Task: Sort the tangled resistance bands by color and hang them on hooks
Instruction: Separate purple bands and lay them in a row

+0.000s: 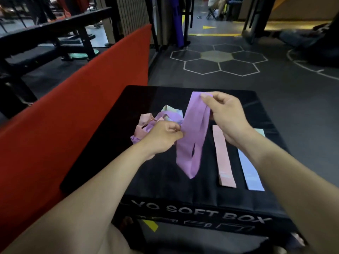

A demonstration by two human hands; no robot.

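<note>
We see a black soft box point(165, 189) with everything laid on its top. The right hand point(227, 114) pinches the upper end of a purple band point(192, 136) and lifts it, so the loop hangs down to the box top. The left hand point(163, 136) — fingers curled — pinches the same band's left edge. Just behind that hand sits the tangled pile point(156, 120) of pink, purple and pale bands. Right of the purple band, a pink band point(223, 158) and a light blue band point(251, 171) lie flat, side by side.
</note>
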